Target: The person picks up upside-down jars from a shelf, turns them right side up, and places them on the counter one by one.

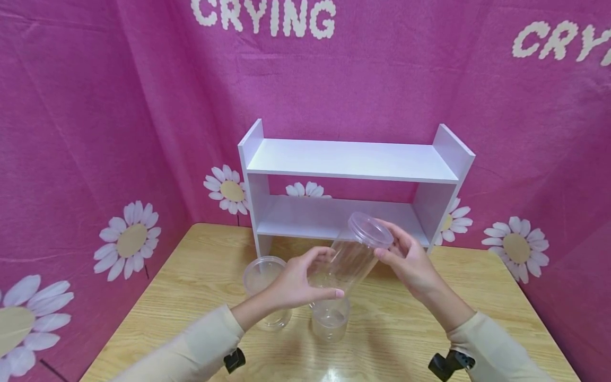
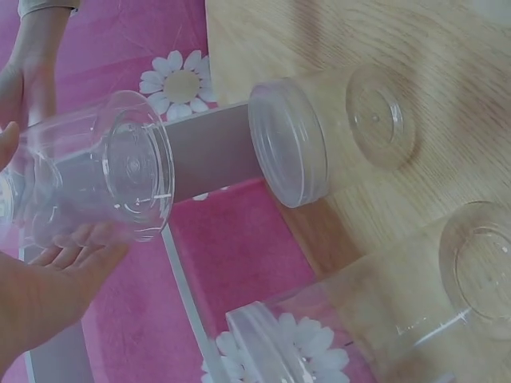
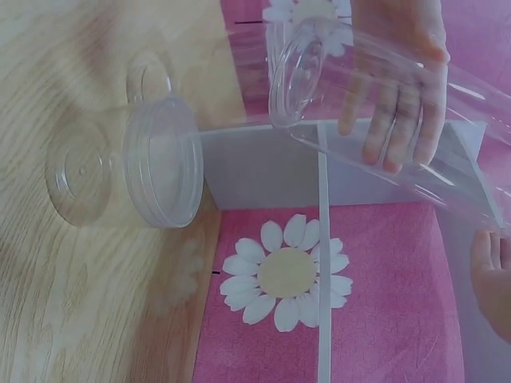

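A tall clear plastic jar [image 1: 352, 262] with a pale lid [image 1: 371, 229] is tilted in the air, its base toward the lower left. My right hand [image 1: 408, 260] grips it at the lid end, thumb and fingers on either side of the rim. Around the lower part of its body is my left hand [image 1: 298, 278], thumb spread away from the fingers. Through the clear wall in the right wrist view, the left fingers [image 3: 391, 120] look straight. Below, a short clear jar [image 1: 330, 321] stands on the table [image 1: 391, 339].
Another tall lidded jar [image 1: 266, 292] stands upright left of the short one, partly behind my left forearm. A white two-tier shelf [image 1: 353, 159] stands at the back of the table. Pink cloth with daisies [image 1: 129, 241] hangs behind and at both sides.
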`<action>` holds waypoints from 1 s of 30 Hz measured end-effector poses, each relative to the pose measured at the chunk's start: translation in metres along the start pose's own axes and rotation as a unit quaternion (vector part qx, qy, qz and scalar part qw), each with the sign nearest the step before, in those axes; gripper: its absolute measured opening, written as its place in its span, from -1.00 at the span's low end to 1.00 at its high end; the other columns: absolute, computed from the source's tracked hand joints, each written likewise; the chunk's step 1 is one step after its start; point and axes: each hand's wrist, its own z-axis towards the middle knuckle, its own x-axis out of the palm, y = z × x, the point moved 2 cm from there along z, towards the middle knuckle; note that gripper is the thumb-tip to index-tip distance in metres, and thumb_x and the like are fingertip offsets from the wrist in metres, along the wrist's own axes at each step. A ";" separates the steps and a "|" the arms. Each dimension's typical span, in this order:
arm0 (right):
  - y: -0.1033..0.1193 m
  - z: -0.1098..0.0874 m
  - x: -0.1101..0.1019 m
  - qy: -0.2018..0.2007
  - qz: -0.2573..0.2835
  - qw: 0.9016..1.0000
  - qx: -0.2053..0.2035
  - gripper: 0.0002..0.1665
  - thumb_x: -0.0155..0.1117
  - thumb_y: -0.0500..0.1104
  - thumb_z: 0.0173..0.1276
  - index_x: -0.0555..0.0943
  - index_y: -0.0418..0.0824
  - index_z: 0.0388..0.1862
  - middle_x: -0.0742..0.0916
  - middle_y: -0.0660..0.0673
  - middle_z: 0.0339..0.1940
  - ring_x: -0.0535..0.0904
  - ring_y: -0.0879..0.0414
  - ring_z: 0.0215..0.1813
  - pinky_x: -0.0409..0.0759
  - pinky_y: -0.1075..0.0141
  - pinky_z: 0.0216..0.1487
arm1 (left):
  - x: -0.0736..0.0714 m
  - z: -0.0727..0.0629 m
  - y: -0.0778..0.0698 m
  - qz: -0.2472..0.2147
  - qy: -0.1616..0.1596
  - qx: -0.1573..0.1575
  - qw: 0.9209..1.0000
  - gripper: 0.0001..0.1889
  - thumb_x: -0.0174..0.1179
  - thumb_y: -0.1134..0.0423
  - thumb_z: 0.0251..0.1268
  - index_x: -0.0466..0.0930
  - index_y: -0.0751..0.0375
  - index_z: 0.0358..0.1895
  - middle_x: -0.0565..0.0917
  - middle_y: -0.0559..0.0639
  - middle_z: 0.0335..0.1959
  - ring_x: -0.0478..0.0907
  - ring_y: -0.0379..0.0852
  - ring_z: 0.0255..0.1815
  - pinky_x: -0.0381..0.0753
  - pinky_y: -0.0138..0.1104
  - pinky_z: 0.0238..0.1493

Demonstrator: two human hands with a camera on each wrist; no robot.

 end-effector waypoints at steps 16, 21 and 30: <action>0.005 -0.014 -0.020 -0.013 -0.041 0.998 -0.042 -0.33 0.21 -0.55 0.19 0.46 -0.06 0.22 0.64 0.10 0.11 0.59 0.34 0.10 0.58 0.55 0.12 | -0.035 0.001 0.020 -0.025 -0.071 0.023 0.997 -0.30 0.46 0.15 0.01 0.39 0.18 0.27 0.55 0.09 0.26 0.48 0.04 0.32 0.52 -0.13 0.30; 0.001 -0.023 -0.033 -0.026 -0.072 0.996 -0.036 -0.33 0.22 -0.55 0.19 0.44 -0.13 0.26 0.62 0.10 0.13 0.57 0.35 0.13 0.54 0.58 0.15 | -0.061 -0.003 0.030 -0.034 -0.131 0.011 0.991 -0.34 0.43 0.22 0.04 0.40 0.25 0.25 0.55 0.22 0.23 0.49 0.11 0.30 0.60 -0.11 0.20; -0.006 -0.035 -0.049 -0.041 -0.089 0.994 -0.057 -0.30 0.20 -0.61 0.14 0.43 -0.21 0.27 0.65 0.14 0.12 0.58 0.37 0.13 0.53 0.59 0.16 | -0.104 -0.002 0.052 -0.040 -0.261 -0.005 0.965 -0.47 0.36 0.41 0.07 0.45 0.43 0.15 0.59 0.33 0.13 0.53 0.18 0.22 0.47 -0.13 0.35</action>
